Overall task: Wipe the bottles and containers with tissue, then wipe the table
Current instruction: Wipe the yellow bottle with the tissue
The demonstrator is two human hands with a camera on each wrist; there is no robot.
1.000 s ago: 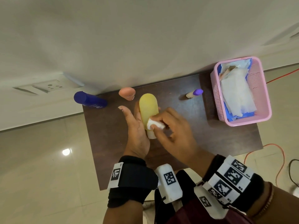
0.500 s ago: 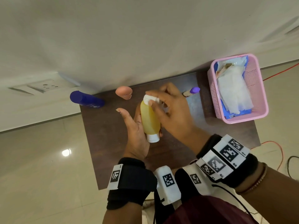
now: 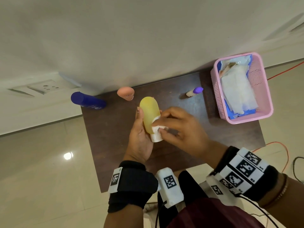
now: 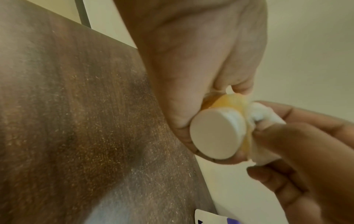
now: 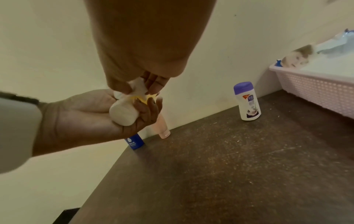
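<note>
My left hand [image 3: 140,137] holds a yellow tube-shaped bottle [image 3: 149,112] above the dark wooden table [image 3: 111,145], with its white cap [image 3: 156,138] pointing toward me. My right hand [image 3: 179,129] pinches a small wad of white tissue [image 3: 156,127] and presses it on the bottle's side just above the cap. In the left wrist view the cap [image 4: 214,134] faces the camera, with the tissue [image 4: 266,116] at its right. The right wrist view shows the left fingers curled round the cap [image 5: 123,115], and the tissue [image 5: 138,88] above it.
A dark blue bottle [image 3: 88,102] and a peach tube [image 3: 125,93] stand at the table's back left by the wall. A small white bottle with a purple cap [image 3: 194,91] stands at the back right. A pink basket [image 3: 267,97] of tissue packs fills the right corner.
The right hand slid the tissue up from the cap end to the far end of the yellow bottle, then back down near the cap. The left hand kept holding the bottle.
</note>
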